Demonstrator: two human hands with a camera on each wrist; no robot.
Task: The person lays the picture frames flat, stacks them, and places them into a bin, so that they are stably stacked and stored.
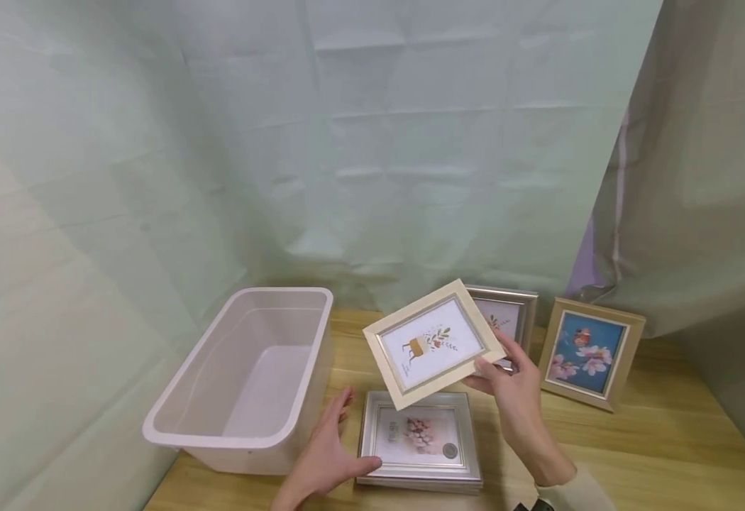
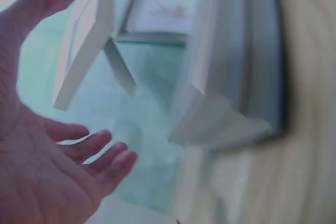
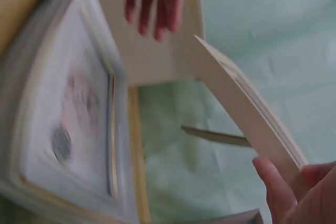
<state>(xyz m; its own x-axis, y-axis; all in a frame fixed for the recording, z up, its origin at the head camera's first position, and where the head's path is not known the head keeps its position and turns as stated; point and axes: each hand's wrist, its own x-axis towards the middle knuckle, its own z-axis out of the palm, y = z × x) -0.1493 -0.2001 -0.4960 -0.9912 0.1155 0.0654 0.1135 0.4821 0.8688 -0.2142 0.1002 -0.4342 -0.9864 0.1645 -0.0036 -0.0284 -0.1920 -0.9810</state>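
Observation:
A cream picture frame (image 1: 435,343) with a plant drawing is pinched at its right edge by my right hand (image 1: 514,387), held tilted in the air. In the right wrist view, its stand leg (image 3: 216,136) sticks out behind. Below it lies a stack of silver picture frames (image 1: 420,441), the top one showing pink flowers. My left hand (image 1: 329,454) is beside the stack's left edge, fingers spread and holding nothing; whether the thumb touches the stack I cannot tell. The left wrist view shows the palm (image 2: 47,177) facing the raised frame (image 2: 86,40).
A deep white plastic bin (image 1: 245,376) with nothing visible inside stands left of the stack. At the back right, a silver frame (image 1: 526,319) and a gold frame (image 1: 586,355) with a bird picture stand upright on the wooden table (image 1: 679,433). Pale green sheets (image 1: 411,156) hang behind.

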